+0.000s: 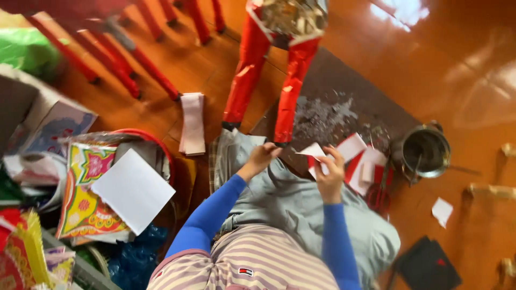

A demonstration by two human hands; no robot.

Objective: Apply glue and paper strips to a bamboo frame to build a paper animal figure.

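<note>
The right hand [329, 173] pinches a small piece of white paper [313, 150] between its fingers, up in front of the person's lap. The left hand [262, 157] is just beside it, with fingers curled in; it reaches toward the bottom of a red paper leg [287, 99], but I cannot tell if it holds anything. Both arms wear blue sleeves.

Just past the right hand lie more red and white paper pieces [359, 161] on a dark mat [344, 91]. Red scissors [379, 194] lie beside them. A shiny metal pot [424, 152] stands near, on the right.

Two red paper legs stand up on the floor, right in front of the hands. A stack of pink paper [192, 123] lies left of them. On the far left is a red basket [153, 140] full of bright printed papers, with a white sheet [133, 190] on top. A dark folder [427, 266] lies on the orange floor [462, 64] at the lower right.
</note>
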